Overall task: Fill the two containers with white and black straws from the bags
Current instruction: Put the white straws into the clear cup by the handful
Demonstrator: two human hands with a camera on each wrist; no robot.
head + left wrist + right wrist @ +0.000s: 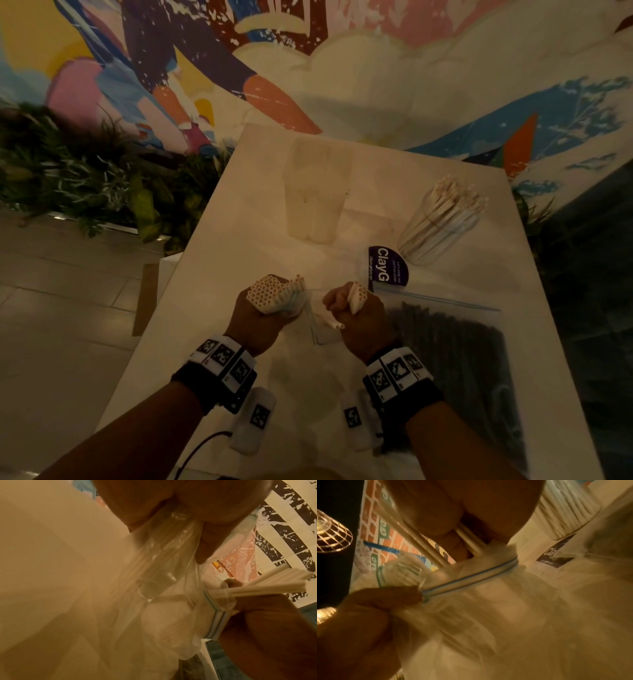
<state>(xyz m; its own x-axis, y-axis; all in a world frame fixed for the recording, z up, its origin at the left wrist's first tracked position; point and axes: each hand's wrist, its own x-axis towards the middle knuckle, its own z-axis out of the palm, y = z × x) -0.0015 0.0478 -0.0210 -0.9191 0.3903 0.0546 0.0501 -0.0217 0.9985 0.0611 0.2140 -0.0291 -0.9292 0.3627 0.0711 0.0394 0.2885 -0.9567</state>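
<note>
My left hand [263, 318] grips a thick bundle of white straws [267, 291] upright, along with the mouth of a clear zip bag [318, 325]. Close beside it, my right hand [359, 322] holds a smaller bunch of white straws [357, 295], and two straw ends show in the bag between the hands. In the left wrist view the bag [163, 577] hangs crumpled from my left fingers. A round clear container [442, 219] at the back right is packed with white straws. A second, empty translucent container [318, 192] stands behind. A bag of black straws [455, 346] lies at the right.
A purple "ClayG" label [387, 265] lies on the white table [239, 240] between my right hand and the filled container. Green plants [85, 178] line the floor to the left. A painted wall stands behind the table, and the table's right edge borders a dark area.
</note>
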